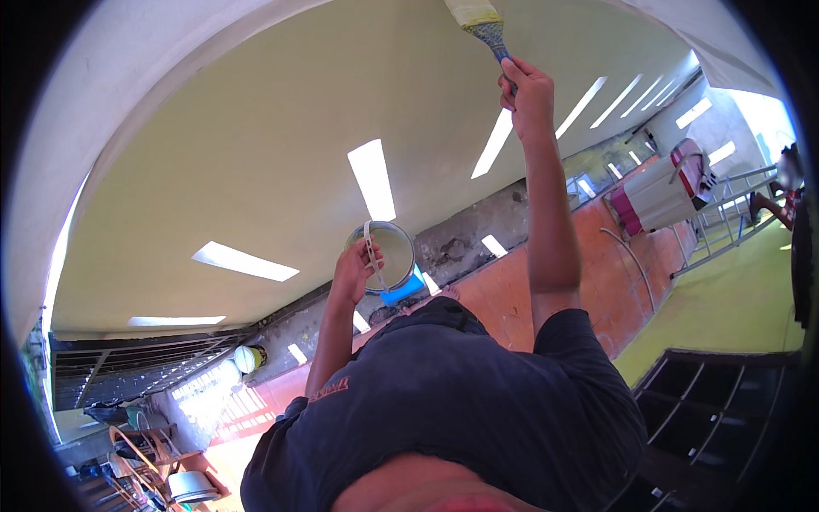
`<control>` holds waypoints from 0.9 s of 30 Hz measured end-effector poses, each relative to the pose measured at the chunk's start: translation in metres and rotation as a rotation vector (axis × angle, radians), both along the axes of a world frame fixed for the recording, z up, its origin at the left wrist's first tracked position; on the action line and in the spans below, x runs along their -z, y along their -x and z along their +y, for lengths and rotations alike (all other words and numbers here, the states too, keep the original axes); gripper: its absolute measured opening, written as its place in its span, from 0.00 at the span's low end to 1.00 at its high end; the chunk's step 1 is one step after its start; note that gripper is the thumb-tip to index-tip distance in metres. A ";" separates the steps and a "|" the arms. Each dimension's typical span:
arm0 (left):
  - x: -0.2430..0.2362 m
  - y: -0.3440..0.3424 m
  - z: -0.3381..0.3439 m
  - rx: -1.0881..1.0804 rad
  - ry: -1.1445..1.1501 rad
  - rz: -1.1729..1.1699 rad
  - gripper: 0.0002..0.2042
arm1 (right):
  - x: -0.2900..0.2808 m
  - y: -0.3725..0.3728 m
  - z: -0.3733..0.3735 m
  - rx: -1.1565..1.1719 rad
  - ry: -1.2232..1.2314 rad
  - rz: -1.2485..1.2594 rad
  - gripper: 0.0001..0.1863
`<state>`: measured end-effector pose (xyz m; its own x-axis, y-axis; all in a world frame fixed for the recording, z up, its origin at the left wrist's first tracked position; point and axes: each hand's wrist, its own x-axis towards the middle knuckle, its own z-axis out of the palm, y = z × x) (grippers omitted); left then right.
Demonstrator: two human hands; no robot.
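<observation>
My right hand (531, 94) is raised high near the top of the view, closed round the blue handle of a wide paintbrush (483, 27) whose bristles are coated pale yellow. The brush is against or close to the pale yellow wall (256, 119); whether it touches is unclear. Lower down, my left hand (358, 269) grips the light strap handle of a round paint bucket (392, 254) with pale yellowish paint inside. Beneath the bucket, a bright blue object (403, 288) shows partly.
A grey, rough band (452, 249) runs along the wall's foot beside orange floor tiles (597, 273). At right are a metal ladder (725, 243), a white-and-pink bundle (661, 196) and part of another person (772, 209). Wooden chairs (149, 452) and containers (247, 358) stand at lower left.
</observation>
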<state>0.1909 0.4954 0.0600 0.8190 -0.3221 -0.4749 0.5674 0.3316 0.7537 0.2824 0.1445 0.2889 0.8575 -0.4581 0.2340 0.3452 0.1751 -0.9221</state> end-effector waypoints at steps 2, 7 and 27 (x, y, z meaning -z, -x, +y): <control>0.001 0.000 0.002 -0.002 -0.001 -0.002 0.18 | 0.057 -0.001 0.004 0.032 -0.034 0.206 0.12; 0.005 0.002 0.004 0.002 -0.021 0.029 0.18 | 0.208 0.007 0.015 0.019 -0.073 0.488 0.09; 0.001 -0.001 -0.002 0.028 -0.056 0.014 0.19 | -0.012 -0.001 0.000 0.069 -0.023 -0.004 0.12</control>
<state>0.1920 0.4934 0.0595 0.8031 -0.3176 -0.5042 0.5867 0.2730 0.7624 0.2830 0.1444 0.3010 0.8230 -0.5212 0.2259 0.3605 0.1719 -0.9168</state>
